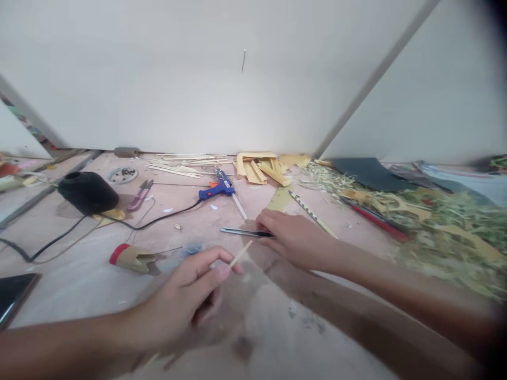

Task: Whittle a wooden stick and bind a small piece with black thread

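Your left hand (190,295) pinches a thin wooden stick (241,254) between thumb and forefinger, its tip angled up toward your right hand (293,237). That right hand lies on the counter (79,285), closed over the handle end of a dark utility knife (243,231), apparently gripping it. The blue glue gun (219,188) sits just beyond.

Two bare forearms are seen coming in from the lower edge, the left hand (186,295) and the right hand (295,240) uncovered, with no sleeve, glove, ring, watch or band shown on either as far as the blurred view allows.
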The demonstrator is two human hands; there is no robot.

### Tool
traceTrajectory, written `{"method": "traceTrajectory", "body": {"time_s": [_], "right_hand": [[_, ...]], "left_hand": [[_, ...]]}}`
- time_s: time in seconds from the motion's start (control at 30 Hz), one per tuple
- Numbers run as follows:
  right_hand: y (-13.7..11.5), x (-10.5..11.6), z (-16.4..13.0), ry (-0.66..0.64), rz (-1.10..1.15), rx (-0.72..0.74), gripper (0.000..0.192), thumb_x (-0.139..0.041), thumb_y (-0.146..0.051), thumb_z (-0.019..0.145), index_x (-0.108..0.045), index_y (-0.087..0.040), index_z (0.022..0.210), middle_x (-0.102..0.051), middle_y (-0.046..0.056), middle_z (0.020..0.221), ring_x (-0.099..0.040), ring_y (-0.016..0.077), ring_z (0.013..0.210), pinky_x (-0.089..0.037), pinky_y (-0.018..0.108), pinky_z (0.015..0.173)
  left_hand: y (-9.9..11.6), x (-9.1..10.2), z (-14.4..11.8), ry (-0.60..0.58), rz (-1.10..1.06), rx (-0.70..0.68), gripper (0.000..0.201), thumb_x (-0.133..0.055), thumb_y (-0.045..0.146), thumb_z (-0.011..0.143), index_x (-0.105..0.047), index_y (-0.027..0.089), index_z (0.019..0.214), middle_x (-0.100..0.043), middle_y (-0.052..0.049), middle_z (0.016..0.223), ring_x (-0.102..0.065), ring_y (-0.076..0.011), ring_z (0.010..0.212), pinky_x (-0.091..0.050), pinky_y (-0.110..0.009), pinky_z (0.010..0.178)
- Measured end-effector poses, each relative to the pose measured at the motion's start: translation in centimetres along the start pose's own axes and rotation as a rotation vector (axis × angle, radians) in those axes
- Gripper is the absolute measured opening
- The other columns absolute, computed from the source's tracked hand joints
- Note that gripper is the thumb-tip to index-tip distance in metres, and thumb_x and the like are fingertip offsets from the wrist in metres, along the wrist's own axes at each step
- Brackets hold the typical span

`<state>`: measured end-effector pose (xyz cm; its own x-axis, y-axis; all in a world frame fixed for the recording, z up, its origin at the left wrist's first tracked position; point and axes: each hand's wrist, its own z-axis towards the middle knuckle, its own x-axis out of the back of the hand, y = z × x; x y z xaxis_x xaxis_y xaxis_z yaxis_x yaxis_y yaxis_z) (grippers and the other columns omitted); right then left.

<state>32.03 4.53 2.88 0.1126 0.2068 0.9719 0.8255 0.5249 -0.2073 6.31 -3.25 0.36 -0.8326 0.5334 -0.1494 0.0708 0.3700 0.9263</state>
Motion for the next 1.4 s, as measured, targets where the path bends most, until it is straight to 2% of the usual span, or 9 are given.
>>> {"method": "traceTrajectory", "body": {"time_s": [0.07, 0.27, 0.4, 0.5, 0.63, 0.87, 1.1, 1.3, 1.4], "right_hand": [[-0.3, 0.1, 0.3, -0.07, 0.009, -0.045, 0.008, -0.057, -0.028, 0.097, -0.058, -0.02, 0.095, -0.069, 0.005, 0.096, -0.064, 0.0212, 0.083, -0.036, 0.028, 0.066], [-1.8, 0.5, 0.8, -0.146, 0.121, -0.102, 0.018, -0.048, -0.036, 0.102, -0.05, -0.02, 0.093, -0.066, 0.006, 0.085, -0.062, 0.0211, 0.074, -0.037, 0.028, 0.062], [-4.2, -1.5, 1.5, -0.06, 0.57, -0.052, 0.01, -0.037, -0.029, 0.106, -0.043, -0.021, 0.103, -0.064, 0.001, 0.081, -0.061, 0.0166, 0.075, -0.043, 0.026, 0.069], [-5.5, -3.4, 2.0, -0.071, 0.867, 0.01, 0.023, -0.026, -0.037, 0.11, -0.043, -0.021, 0.109, -0.06, -0.004, 0.075, -0.053, 0.0124, 0.059, -0.042, 0.025, 0.062], [-5.5, -4.9, 2.4, 0.059, 0.825, 0.065, 0.037, -0.033, -0.046, 0.109, -0.049, -0.02, 0.088, -0.052, -0.002, 0.074, -0.05, 0.0127, 0.066, -0.039, 0.025, 0.064], [-4.6, -5.3, 2.7, 0.125, 0.877, 0.102, 0.039, -0.037, -0.039, 0.108, -0.048, -0.019, 0.076, -0.051, -0.004, 0.068, -0.048, 0.0112, 0.061, -0.035, 0.024, 0.06], [-4.7, -4.8, 2.9, 0.172, 0.903, 0.001, 0.041, -0.039, -0.038, 0.106, -0.05, -0.019, 0.071, -0.052, -0.003, 0.066, -0.049, 0.0123, 0.061, -0.037, 0.025, 0.06], [-4.7, -5.1, 3.1, 0.216, 0.898, -0.039, 0.047, -0.036, -0.043, 0.106, -0.04, -0.021, 0.064, -0.041, -0.004, 0.061, -0.041, 0.0125, 0.056, -0.032, 0.026, 0.054], [-4.7, -5.2, 3.2, 0.201, 0.85, -0.023, 0.047, -0.037, -0.042, 0.106, -0.039, -0.021, 0.065, -0.042, -0.003, 0.061, -0.041, 0.0126, 0.057, -0.032, 0.027, 0.056]], "left_hand": [[-1.1, 0.2, 0.0, 0.025, -0.108, 0.028, 0.023, -0.038, 0.043, 0.104, -0.053, 0.025, 0.105, -0.046, 0.01, 0.042, -0.024, -0.0091, 0.03, -0.019, -0.014, 0.029], [-1.6, 0.9, 1.1, 0.173, -0.24, -0.104, 0.04, -0.042, 0.047, 0.101, -0.041, 0.022, 0.07, -0.037, 0.009, 0.035, -0.02, -0.007, 0.025, -0.022, -0.014, 0.026], [-1.4, 1.6, 1.6, 0.205, -0.253, -0.142, 0.049, -0.044, 0.056, 0.101, -0.04, 0.022, 0.066, -0.037, 0.009, 0.034, -0.022, -0.0065, 0.025, -0.023, -0.015, 0.026], [-1.1, 2.1, 1.8, 0.242, -0.246, -0.149, 0.044, -0.043, 0.054, 0.102, -0.052, 0.02, 0.076, -0.037, 0.009, 0.035, -0.021, -0.0067, 0.025, -0.022, -0.014, 0.027], [-0.6, 2.6, 1.8, 0.324, -0.153, -0.119, 0.037, -0.04, 0.052, 0.103, -0.059, 0.02, 0.097, -0.037, 0.01, 0.034, -0.021, -0.0077, 0.025, -0.017, -0.013, 0.027], [-0.3, 2.6, 1.8, 0.32, -0.201, -0.073, 0.04, -0.037, 0.05, 0.104, -0.058, 0.02, 0.086, -0.039, 0.008, 0.034, -0.021, -0.0065, 0.026, -0.015, -0.014, 0.029], [-0.9, 3.0, 1.9, 0.268, -0.255, -0.07, 0.044, -0.038, 0.051, 0.103, -0.06, 0.019, 0.081, -0.04, 0.007, 0.037, -0.023, -0.0076, 0.029, -0.015, -0.017, 0.031], [0.8, 2.5, -0.2, 0.049, 0.035, -0.196, 0.038, -0.066, 0.044, 0.092, -0.075, 0.016, 0.068, -0.059, -0.004, 0.071, -0.057, -0.0141, 0.067, -0.044, -0.025, 0.063], [3.0, 3.4, -0.8, 0.288, 0.015, -0.238, 0.042, -0.059, 0.052, 0.096, -0.076, 0.022, 0.072, -0.057, -0.002, 0.059, -0.053, -0.0135, 0.058, -0.041, -0.024, 0.054]]}}
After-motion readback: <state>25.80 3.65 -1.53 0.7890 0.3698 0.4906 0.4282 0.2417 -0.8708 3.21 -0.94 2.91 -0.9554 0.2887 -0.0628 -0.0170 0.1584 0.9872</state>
